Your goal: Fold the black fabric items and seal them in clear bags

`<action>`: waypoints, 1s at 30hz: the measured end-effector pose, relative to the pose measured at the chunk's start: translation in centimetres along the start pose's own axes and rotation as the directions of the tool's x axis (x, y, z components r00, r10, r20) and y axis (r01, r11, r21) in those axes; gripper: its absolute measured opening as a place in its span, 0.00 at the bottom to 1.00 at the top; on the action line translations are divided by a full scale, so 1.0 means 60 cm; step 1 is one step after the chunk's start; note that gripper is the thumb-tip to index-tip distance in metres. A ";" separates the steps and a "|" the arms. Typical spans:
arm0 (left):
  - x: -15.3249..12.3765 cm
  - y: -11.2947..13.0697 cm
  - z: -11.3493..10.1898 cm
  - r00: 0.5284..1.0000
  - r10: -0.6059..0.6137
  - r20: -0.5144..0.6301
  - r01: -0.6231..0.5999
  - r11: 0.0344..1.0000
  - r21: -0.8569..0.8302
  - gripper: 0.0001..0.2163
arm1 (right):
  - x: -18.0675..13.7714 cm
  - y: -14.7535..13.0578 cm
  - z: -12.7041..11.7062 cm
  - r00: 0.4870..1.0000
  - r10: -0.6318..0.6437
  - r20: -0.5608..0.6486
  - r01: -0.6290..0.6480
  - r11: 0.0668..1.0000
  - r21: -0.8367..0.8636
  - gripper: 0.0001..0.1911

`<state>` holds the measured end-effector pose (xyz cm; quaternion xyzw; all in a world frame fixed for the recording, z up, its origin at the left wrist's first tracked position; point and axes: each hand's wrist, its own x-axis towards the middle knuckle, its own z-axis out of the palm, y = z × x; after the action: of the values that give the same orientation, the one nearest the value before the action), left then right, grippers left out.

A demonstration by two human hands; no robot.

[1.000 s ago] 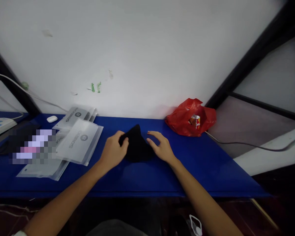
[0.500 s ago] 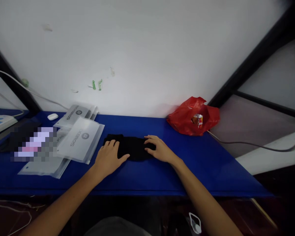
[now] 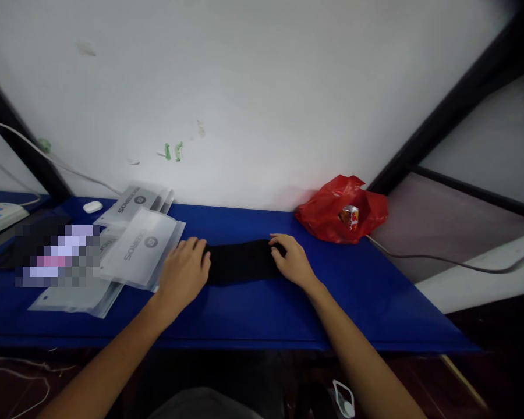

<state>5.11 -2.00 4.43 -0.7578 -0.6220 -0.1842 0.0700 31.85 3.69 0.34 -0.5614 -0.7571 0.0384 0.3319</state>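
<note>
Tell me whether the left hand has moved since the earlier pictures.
Yes, the left hand has moved left, closer to the nearest frosted bag, and now overlaps its right edge in view.

black cloth (image 3: 240, 263) flat on blue table (image 3: 266, 320) | left fingers (image 3: 192, 244), right fingers (image 3: 281, 239) at its ends | red bag (image 3: 325, 215) near wall (image 3: 253, 87)

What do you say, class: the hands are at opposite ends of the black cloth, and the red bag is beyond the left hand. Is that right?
Not quite: in the head view, the red bag is beyond the right hand, not the left hand. The hands are indeed at opposite ends of the black cloth.
</note>
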 end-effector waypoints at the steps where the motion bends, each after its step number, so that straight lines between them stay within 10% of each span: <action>1: -0.001 0.004 0.009 0.995 0.046 0.084 -0.046 0.999 0.007 0.14 | -0.001 -0.002 0.002 0.999 -0.026 0.035 0.025 1.000 0.015 0.08; 8: 0.028 -0.002 0.042 0.960 0.093 0.263 -0.130 0.983 0.129 0.16 | 0.014 -0.008 0.001 0.973 -0.022 0.229 0.058 0.987 -0.150 0.05; 14: 0.097 -0.025 0.038 0.920 0.089 0.381 -0.155 0.977 0.145 0.15 | 0.060 -0.003 -0.007 0.921 0.041 0.388 0.039 0.979 -0.198 0.22; 20: 0.121 -0.038 0.037 0.855 0.084 0.511 -0.154 0.983 0.096 0.09 | 0.087 -0.005 -0.009 0.907 0.061 0.416 0.041 0.972 -0.232 0.11; 25: 0.135 -0.035 0.035 0.902 0.092 0.421 -0.140 0.987 0.083 0.11 | 0.104 -0.005 -0.013 0.950 -0.003 0.313 0.071 0.976 -0.206 0.05; 30: 0.118 -0.033 -0.014 0.962 0.269 0.047 -0.272 0.957 0.100 0.11 | 0.091 -0.025 -0.063 0.995 -0.086 0.055 0.089 0.994 -0.057 0.04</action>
<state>4.15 4.66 7.57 -0.8339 -0.5224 -0.1273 0.1244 31.86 6.75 6.41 -0.5362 -0.7902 0.0160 0.2962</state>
